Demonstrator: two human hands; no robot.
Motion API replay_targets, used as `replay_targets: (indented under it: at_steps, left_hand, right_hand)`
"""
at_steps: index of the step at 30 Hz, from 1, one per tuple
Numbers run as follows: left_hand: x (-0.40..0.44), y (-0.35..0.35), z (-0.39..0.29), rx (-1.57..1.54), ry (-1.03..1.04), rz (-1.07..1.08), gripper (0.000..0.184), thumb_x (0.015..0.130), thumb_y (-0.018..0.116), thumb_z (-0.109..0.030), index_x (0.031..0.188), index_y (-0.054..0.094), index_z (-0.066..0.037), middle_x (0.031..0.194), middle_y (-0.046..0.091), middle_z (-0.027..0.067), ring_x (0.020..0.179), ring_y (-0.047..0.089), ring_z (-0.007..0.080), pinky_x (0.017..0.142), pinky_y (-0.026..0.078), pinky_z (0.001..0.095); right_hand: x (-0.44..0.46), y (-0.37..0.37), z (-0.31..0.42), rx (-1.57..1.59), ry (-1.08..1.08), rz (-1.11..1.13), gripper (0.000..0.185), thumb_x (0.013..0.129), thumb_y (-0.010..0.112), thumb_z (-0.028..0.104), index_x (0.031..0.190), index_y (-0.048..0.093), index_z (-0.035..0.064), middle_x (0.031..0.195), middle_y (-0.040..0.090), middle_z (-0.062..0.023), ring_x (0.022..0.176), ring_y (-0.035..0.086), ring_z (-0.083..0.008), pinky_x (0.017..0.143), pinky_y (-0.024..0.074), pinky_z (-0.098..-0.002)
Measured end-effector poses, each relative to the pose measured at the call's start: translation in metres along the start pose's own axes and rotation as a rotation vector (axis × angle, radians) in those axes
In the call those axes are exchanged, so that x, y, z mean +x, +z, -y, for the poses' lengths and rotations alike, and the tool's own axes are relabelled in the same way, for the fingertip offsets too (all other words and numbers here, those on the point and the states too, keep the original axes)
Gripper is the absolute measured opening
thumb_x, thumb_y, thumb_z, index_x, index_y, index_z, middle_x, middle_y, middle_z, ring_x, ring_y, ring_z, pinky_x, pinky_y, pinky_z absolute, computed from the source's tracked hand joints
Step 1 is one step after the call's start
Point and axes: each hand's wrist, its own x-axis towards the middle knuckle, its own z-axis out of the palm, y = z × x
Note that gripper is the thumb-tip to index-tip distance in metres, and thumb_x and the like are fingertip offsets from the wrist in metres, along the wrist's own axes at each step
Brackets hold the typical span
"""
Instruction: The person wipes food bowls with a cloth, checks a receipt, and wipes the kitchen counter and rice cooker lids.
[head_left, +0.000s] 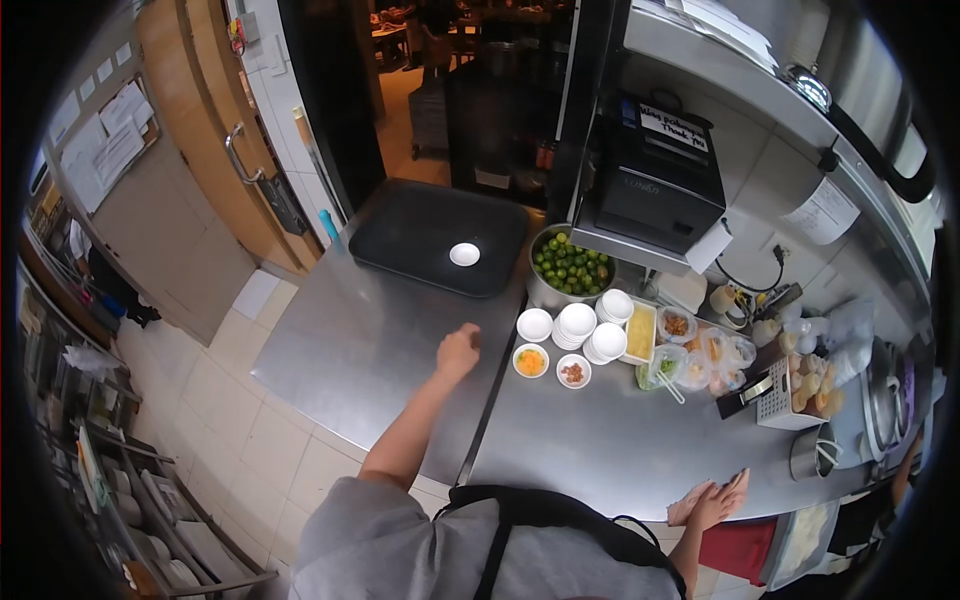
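My left hand [459,352] is over the left part of the steel counter, its fingers curled in and nothing visible in them. Beyond it lies a black tray [385,240] with one small white dish [464,255] on it. To its right stand a small bowl of orange-yellow bits [530,361] and a small bowl of brown pieces [573,372]. At the counter's front edge my right hand [716,503] rests with fingers stretched out. Something pale pinkish [686,505] shows beside it; I cannot make out what.
Stacked white bowls [577,322] stand before a metal pot of green citrus [550,292]. Right of them are a yellow-filled container [640,332], several plastic bags [700,360], a white basket [778,400] and a metal pot [813,455]. A black printer [655,190] sits above.
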Motion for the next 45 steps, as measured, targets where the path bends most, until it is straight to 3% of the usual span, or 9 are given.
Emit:
replay_targets:
  at_steps: [9, 13, 19, 24, 27, 34, 40, 42, 45]
  left_hand:
    - [-0.130, 0.089, -0.085, -0.008, 0.552, 0.665, 0.019, 0.079, 0.057, -0.019, 0.095, 0.059, -0.010, 0.087, 0.062, 0.0149, 0.082, 0.059, 0.0330, 0.070, 0.046, 0.0420]
    - [-0.129, 0.128, -0.114, -0.017, 0.598, 0.743, 0.019, 0.079, 0.056, -0.015, 0.097, 0.059, -0.010, 0.084, 0.061, 0.0161, 0.082, 0.058, 0.0343, 0.070, 0.045, 0.0435]
    - [-0.117, 0.099, -0.148, -0.154, 0.581, 0.345, 0.031, 0.075, 0.060, -0.013, 0.105, 0.057, -0.005, 0.097, 0.058, 0.0140, 0.095, 0.054, 0.0328, 0.080, 0.044, 0.0430]
    - [-0.125, 0.106, -0.111, 0.430, 0.642, 0.789, 0.043, 0.068, 0.067, -0.011, 0.108, 0.054, 0.000, 0.115, 0.050, 0.0224, 0.107, 0.050, 0.0368, 0.085, 0.046, 0.0416]
    - [-0.145, 0.111, -0.095, 0.510, 0.663, 0.681, 0.067, 0.065, 0.074, -0.018, 0.122, 0.043, 0.000, 0.129, 0.037, 0.0260, 0.118, 0.039, 0.0415, 0.095, 0.040, 0.0434]
    - [-0.145, 0.134, -0.086, 0.505, 0.635, 0.671, 0.072, 0.063, 0.076, -0.018, 0.122, 0.041, 0.003, 0.134, 0.028, 0.0286, 0.121, 0.031, 0.0483, 0.094, 0.040, 0.0467]
    - [-0.112, 0.098, -0.126, 0.362, 0.587, 0.722, 0.021, 0.076, 0.052, -0.004, 0.093, 0.059, 0.005, 0.111, 0.051, 0.0260, 0.112, 0.046, 0.0398, 0.085, 0.047, 0.0414]
    - [-0.092, 0.111, -0.129, 0.235, 0.767, 0.181, 0.017, 0.076, 0.050, -0.003, 0.088, 0.061, 0.004, 0.098, 0.057, 0.0207, 0.104, 0.051, 0.0356, 0.082, 0.047, 0.0394]
    - [-0.066, 0.123, -0.135, 0.252, 0.738, 0.158, 0.018, 0.076, 0.050, -0.003, 0.086, 0.063, 0.004, 0.093, 0.059, 0.0171, 0.096, 0.054, 0.0329, 0.079, 0.049, 0.0391]
  right_hand:
    - [0.003, 0.008, -0.005, 0.012, 0.032, 0.018, 0.058, 0.087, 0.040, 0.045, 0.139, 0.023, 0.0243, 0.140, 0.031, -0.0130, 0.130, 0.026, -0.0314, 0.102, 0.0218, -0.0469]
    - [0.002, 0.005, -0.004, -0.003, 0.034, 0.009, 0.058, 0.087, 0.040, 0.046, 0.139, 0.022, 0.0255, 0.139, 0.032, -0.0132, 0.129, 0.025, -0.0335, 0.103, 0.0206, -0.0478]
    - [-0.001, 0.002, -0.001, 0.049, 0.050, -0.011, 0.060, 0.086, 0.042, 0.045, 0.138, 0.024, 0.0241, 0.138, 0.034, -0.0140, 0.129, 0.026, -0.0343, 0.104, 0.0184, -0.0494]
    - [0.001, 0.010, -0.004, -0.020, 0.027, -0.046, 0.060, 0.086, 0.040, 0.047, 0.139, 0.023, 0.0242, 0.138, 0.033, -0.0133, 0.129, 0.027, -0.0330, 0.103, 0.0214, -0.0470]
    - [-0.003, -0.003, 0.001, 0.010, 0.053, 0.000, 0.059, 0.086, 0.040, 0.047, 0.138, 0.024, 0.0234, 0.138, 0.034, -0.0134, 0.129, 0.027, -0.0327, 0.102, 0.0216, -0.0472]
    - [-0.005, -0.010, 0.003, 0.017, 0.044, 0.003, 0.059, 0.086, 0.043, 0.044, 0.138, 0.025, 0.0232, 0.139, 0.033, -0.0112, 0.129, 0.026, -0.0336, 0.103, 0.0207, -0.0477]
    - [-0.005, -0.007, 0.002, 0.034, 0.046, -0.008, 0.061, 0.086, 0.044, 0.044, 0.140, 0.020, 0.0266, 0.138, 0.034, -0.0109, 0.129, 0.025, -0.0346, 0.103, 0.0197, -0.0477]
    - [-0.003, -0.005, 0.002, 0.036, 0.050, -0.016, 0.062, 0.086, 0.044, 0.044, 0.140, 0.019, 0.0274, 0.137, 0.035, -0.0110, 0.129, 0.026, -0.0348, 0.104, 0.0196, -0.0474]
    - [-0.004, -0.001, -0.001, 0.036, 0.046, -0.041, 0.062, 0.086, 0.044, 0.042, 0.140, 0.018, 0.0274, 0.136, 0.036, -0.0108, 0.128, 0.027, -0.0346, 0.104, 0.0200, -0.0468]
